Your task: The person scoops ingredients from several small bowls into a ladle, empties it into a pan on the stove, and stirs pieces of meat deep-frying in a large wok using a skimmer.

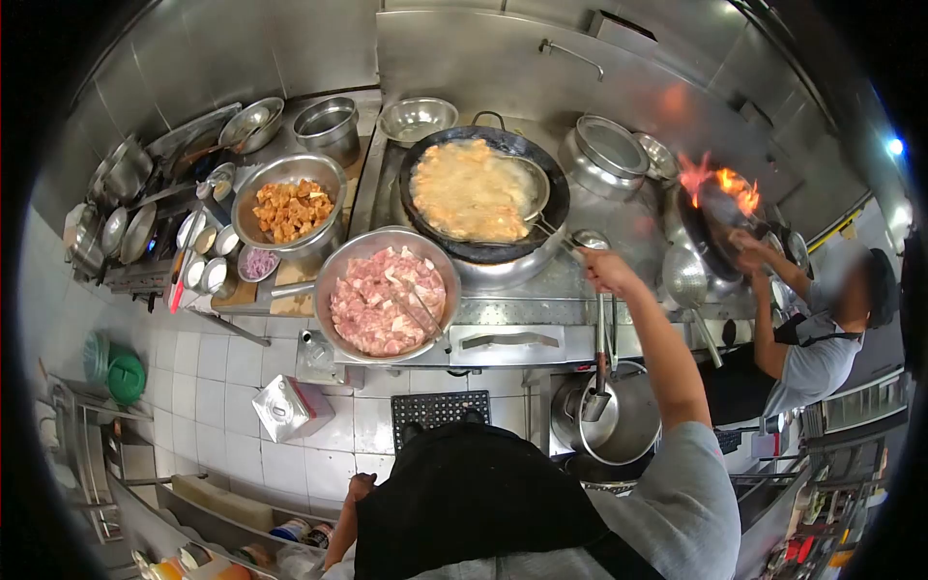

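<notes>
My right hand (607,273) is closed around the handle of a wire strainer (543,228). The strainer's round head lies inside a large black wok (556,198), at its right side. Pale, battered-looking pieces of food (469,188) fill the wok amid bubbling oil. Down by my left side, away from the stove, my left hand (362,486) hangs with its fingers curled, and nothing shows in it. In front of the wok, a steel pan (324,309) holds raw, pinkish cut meat (387,300) with a utensil resting in it.
Browned pieces fill a steel bowl (338,184) at left, near small bowls of ingredients. A lidded pot (609,155) stands right of the wok. Farther right, a co-worker (822,329) handles a flaming wok (710,232). Below the counter are a deep pot (628,416) and a metal tin (290,408).
</notes>
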The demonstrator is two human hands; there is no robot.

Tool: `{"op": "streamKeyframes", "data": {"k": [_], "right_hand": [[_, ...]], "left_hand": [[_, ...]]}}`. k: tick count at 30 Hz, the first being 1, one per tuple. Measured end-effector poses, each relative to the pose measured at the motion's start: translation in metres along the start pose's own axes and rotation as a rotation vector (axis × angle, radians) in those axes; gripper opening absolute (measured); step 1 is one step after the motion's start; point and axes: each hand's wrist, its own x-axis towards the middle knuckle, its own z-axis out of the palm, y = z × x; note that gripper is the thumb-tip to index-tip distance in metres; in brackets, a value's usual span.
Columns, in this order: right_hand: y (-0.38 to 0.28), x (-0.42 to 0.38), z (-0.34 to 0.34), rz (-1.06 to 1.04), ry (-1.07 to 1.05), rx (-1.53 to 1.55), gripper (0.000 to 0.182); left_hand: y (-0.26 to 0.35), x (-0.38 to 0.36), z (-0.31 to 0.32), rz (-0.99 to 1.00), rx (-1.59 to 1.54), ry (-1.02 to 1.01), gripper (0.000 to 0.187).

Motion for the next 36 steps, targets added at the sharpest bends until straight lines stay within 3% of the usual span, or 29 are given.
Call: {"op": "streamKeyframes", "data": {"k": [3,7,11,13,15,18,22,24,26,28,31,34,36], "right_hand": [[-0.002,0.002,0.022,0.038,-0.057,0.133,0.059],[-0.017,-0.016,0.016,0.015,-0.072,0.296,0.058],[-0.031,-0.043,0.004,-0.061,-0.017,0.136,0.056],[-0.038,-0.057,-0.004,-0.09,0.036,-0.006,0.055],[-0.046,-0.064,-0.014,-0.125,0.096,-0.176,0.056],[-0.054,-0.065,-0.024,-0.36,0.213,-0.613,0.048],[-0.064,-0.072,-0.016,-0.708,0.354,-1.103,0.044],[-0.076,-0.082,-0.002,-0.594,0.385,-1.135,0.043],[-0.089,-0.096,0.006,-0.573,0.435,-1.146,0.042],[-0.1,-0.115,0.013,-0.639,0.509,-1.13,0.043],[-0.128,-0.163,0.026,-0.58,0.452,-1.058,0.044],[-0.11,-0.17,0.02,-0.728,0.345,-1.167,0.051],[-0.083,-0.144,0.03,-0.569,0.299,-1.358,0.055]], "left_hand": [[0.014,-0.009,-0.047,-0.027,-0.248,0.079,0.034],[0.017,0.001,-0.055,-0.282,-0.897,0.082,0.036],[0.025,0.002,-0.064,-0.325,-0.964,0.092,0.038],[0.025,0.002,-0.06,-0.133,-0.664,0.108,0.037],[0.009,0.004,-0.047,0.205,-0.039,0.138,0.035],[-0.01,0.013,-0.003,0.038,-0.068,-0.024,0.033],[-0.015,0.017,0.003,0.063,-0.058,0.026,0.03],[-0.019,0.019,-0.002,0.08,-0.129,0.064,0.03],[-0.002,0.011,-0.026,0.043,-0.25,0.271,0.031],[0.0,0.017,-0.034,0.123,-0.046,0.184,0.035],[0.013,0.014,-0.051,0.095,-0.119,0.175,0.036],[-0.011,0.026,-0.006,0.104,-0.037,0.058,0.037],[-0.017,0.03,0.007,0.113,-0.021,0.029,0.037]]}}
